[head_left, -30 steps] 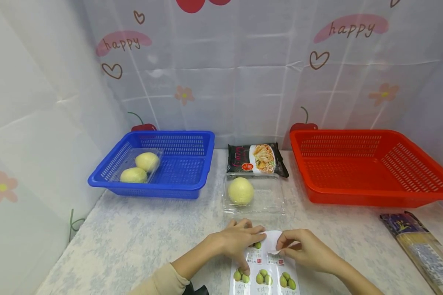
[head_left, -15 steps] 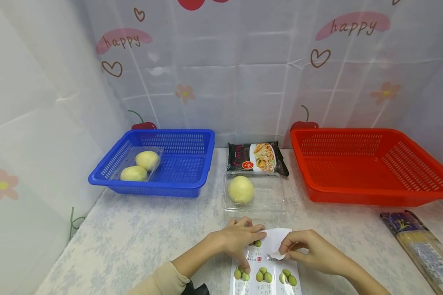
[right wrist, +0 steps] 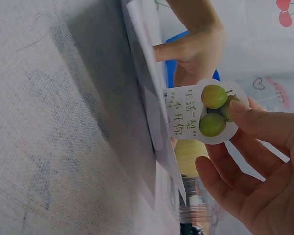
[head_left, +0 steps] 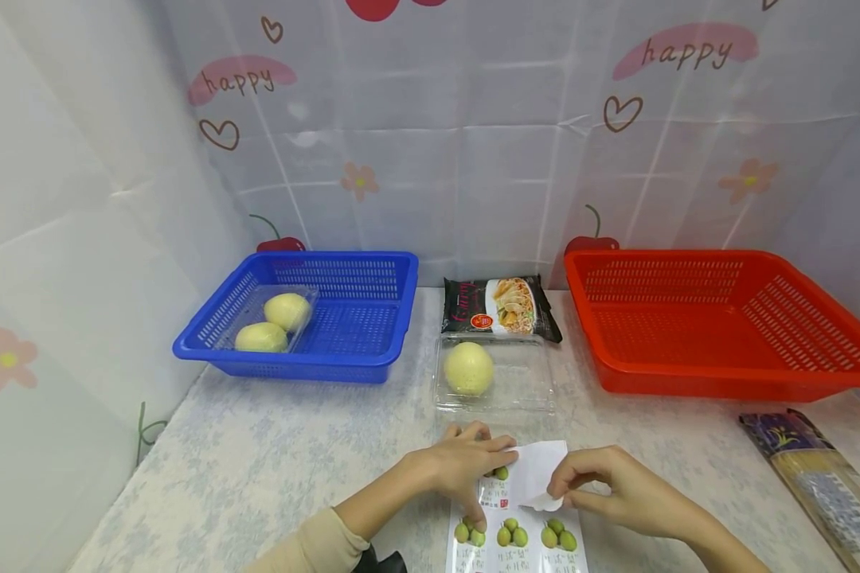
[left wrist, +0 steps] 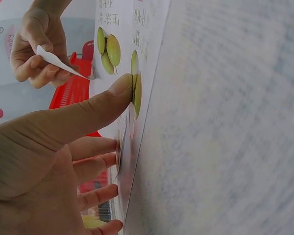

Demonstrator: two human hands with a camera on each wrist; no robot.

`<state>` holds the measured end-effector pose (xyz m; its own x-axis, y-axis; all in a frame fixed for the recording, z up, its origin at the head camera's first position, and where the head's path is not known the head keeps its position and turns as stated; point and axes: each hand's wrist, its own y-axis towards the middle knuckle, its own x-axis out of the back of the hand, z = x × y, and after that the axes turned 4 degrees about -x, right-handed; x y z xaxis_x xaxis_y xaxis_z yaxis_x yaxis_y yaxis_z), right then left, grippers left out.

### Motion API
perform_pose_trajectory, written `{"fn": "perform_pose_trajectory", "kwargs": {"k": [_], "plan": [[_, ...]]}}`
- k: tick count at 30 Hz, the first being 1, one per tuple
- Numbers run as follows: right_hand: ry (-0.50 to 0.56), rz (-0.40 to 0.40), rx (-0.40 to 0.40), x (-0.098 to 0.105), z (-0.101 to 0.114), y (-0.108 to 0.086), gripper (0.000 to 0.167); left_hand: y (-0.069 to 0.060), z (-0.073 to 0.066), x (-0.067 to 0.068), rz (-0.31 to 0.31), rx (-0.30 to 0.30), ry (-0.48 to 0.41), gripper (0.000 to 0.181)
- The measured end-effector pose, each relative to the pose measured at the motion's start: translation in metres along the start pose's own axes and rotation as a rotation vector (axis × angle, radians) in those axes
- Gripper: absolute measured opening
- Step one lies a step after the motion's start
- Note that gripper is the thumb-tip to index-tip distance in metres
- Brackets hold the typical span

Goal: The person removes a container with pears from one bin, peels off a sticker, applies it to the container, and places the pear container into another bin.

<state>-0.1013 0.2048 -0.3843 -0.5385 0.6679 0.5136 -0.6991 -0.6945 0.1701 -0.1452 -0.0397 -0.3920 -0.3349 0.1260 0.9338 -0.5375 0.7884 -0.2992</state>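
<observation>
Left hand (head_left: 467,469), fingers spread, is pressing on the sticker sheet (head_left: 539,463); right hand (head_left: 612,489) is pinching a part-peeled pear sticker (right wrist: 202,112), its far end touching the sheet.

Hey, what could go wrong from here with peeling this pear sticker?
The sticker might crease or tear: the right hand pinches it by its pear end, while its other end seems to be attached to the sheet. The sheet could also shift or lift, since one edge looks raised off the table in the right wrist view, with the left hand resting on the opposite side.
</observation>
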Motion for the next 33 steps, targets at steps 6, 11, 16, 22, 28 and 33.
{"fn": "perform_pose_trajectory", "kwargs": {"k": [6, 11, 16, 22, 28, 33], "plan": [[-0.002, 0.014, 0.013, 0.003, 0.004, -0.001, 0.012, 0.001, 0.001, -0.001, 0.004, 0.001, -0.002, 0.096], [-0.011, 0.024, 0.003, 0.006, 0.007, -0.002, 0.012, 0.001, 0.0, -0.001, 0.005, -0.007, -0.003, 0.096], [0.006, -0.001, 0.047, 0.012, 0.012, -0.003, 0.02, -0.001, 0.0, 0.0, -0.003, -0.01, -0.002, 0.097], [-0.017, -0.086, 0.047, 0.024, 0.014, -0.002, 0.023, -0.004, -0.001, 0.0, -0.029, -0.001, 0.015, 0.096], [-0.009, -0.166, 0.071, 0.033, 0.014, 0.008, 0.021, -0.009, -0.006, 0.0, -0.052, -0.009, 0.015, 0.088], [-0.016, -0.193, 0.072, 0.039, 0.015, 0.022, 0.018, -0.014, -0.01, 0.003, -0.109, -0.065, -0.048, 0.069]]}}
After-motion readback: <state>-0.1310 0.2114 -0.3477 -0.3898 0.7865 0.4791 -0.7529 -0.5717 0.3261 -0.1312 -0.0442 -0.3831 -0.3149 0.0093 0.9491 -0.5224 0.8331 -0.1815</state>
